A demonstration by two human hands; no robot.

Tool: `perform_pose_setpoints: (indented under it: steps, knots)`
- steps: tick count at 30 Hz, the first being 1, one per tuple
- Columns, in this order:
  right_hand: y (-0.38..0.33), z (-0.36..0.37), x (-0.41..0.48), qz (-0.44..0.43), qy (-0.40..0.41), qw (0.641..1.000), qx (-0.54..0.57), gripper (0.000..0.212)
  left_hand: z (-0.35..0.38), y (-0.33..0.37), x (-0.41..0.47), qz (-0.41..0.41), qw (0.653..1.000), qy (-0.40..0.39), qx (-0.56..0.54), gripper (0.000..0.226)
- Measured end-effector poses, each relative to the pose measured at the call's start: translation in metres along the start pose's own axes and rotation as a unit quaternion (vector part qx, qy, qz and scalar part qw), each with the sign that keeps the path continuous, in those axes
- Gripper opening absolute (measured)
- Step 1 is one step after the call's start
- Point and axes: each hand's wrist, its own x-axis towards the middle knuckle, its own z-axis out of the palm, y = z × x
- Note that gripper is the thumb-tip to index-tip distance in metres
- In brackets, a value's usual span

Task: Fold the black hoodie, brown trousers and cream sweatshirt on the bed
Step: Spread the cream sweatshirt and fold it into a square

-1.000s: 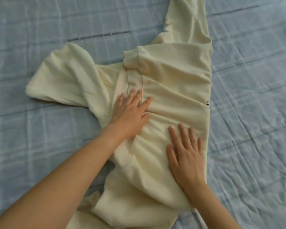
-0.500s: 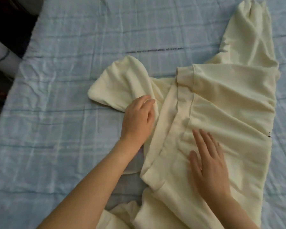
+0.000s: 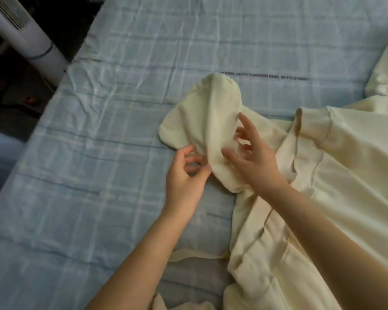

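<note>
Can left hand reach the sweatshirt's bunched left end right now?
Likely yes: left hand sits right at the bunched end of the cream sweatshirt, nothing between; right hand is on its other side.

Cream sweatshirt (image 3: 323, 175): cut off by the view edge from 3 to 6 o'clock. Lettering (image 3: 264, 76) on bed (image 3: 121, 108), 1 o'clock: too blurred to read. Left hand (image 3: 184, 177) fingers (image 3: 194, 168): blurred; grip on sleeve (image 3: 202, 121) indeterminable.
</note>
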Motion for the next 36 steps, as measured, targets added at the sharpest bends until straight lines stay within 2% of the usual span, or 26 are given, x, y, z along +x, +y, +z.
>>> perform_pose_setpoints:
  steps: [2,4,7,8,9,10,11,12,13,15,17,19,22,24,28,31,33,36]
  knots:
    - [0.006,0.009,0.003,-0.019,-0.025,0.998,-0.053,0.066,-0.014,0.001,0.022,-0.008,0.997,0.064,0.042,0.049]
    - [0.012,0.016,0.002,-0.04,-0.029,0.993,-0.112,0.06,-0.023,0.006,0.053,-0.004,0.989,0.1,0.112,0.068]
    - [0.019,0.026,-0.001,-0.084,-0.034,0.966,-0.244,0.056,-0.018,0.017,0.09,-0.04,0.989,0.05,0.133,0.09]
    - [0.019,0.027,-0.001,-0.069,-0.034,0.968,-0.238,0.056,-0.014,0.018,0.099,-0.042,0.991,0.036,0.12,0.088]
    - [0.014,0.026,0.001,-0.03,-0.02,0.985,-0.17,0.058,-0.012,0.018,0.107,-0.039,0.994,0.033,0.101,0.083]
    - [0.006,0.022,0.007,0.019,0.007,0.998,-0.052,0.059,-0.011,0.017,0.114,-0.035,0.995,0.039,0.08,0.076]
    - [-0.002,0.018,0.017,0.063,0.046,0.995,0.062,0.061,-0.012,0.016,0.119,-0.032,0.996,0.047,0.065,0.069]
    - [-0.012,0.012,0.03,0.094,0.082,0.984,0.124,0.066,-0.013,0.014,0.122,-0.027,0.997,0.05,0.055,0.06]
    - [-0.022,0.007,0.046,0.107,0.096,0.98,0.136,0.072,-0.013,0.013,0.123,-0.019,0.997,0.049,0.048,0.052]
    - [-0.04,0.0,0.073,0.101,0.072,0.986,0.11,0.074,-0.013,0.013,0.121,-0.003,0.998,0.047,0.03,0.041]
    - [-0.053,-0.004,0.087,0.082,0.05,0.992,0.079,0.056,-0.012,0.017,0.117,0.012,0.999,0.046,-0.005,0.035]
    - [-0.058,-0.011,0.079,0.053,0.07,0.993,0.084,0.046,-0.009,0.026,0.11,0.017,0.997,0.023,-0.072,0.032]
    - [-0.06,-0.036,0.053,0.024,0.093,0.984,0.149,0.055,-0.003,0.044,0.097,0.024,0.984,-0.041,-0.171,0.027]
    - [-0.063,-0.057,0.035,0.032,0.086,0.979,0.181,0.06,0.003,0.061,0.087,0.037,0.977,-0.083,-0.191,0.025]
    - [-0.066,-0.114,-0.01,0.026,0.115,0.967,0.225,0.047,0.023,0.1,0.054,0.073,0.966,-0.167,-0.182,0.025]
    - [-0.059,-0.159,-0.07,0.011,0.198,0.96,0.199,0.045,0.054,0.128,0.02,0.116,0.952,-0.234,-0.161,0.029]
    - [-0.039,-0.173,-0.124,0.046,0.263,0.949,0.165,0.046,0.083,0.137,-0.005,0.169,0.943,-0.263,-0.111,0.029]
    - [0.007,-0.167,-0.194,0.155,0.31,0.916,0.202,0.048,0.137,0.119,-0.047,0.265,0.908,-0.321,0.047,0.028]
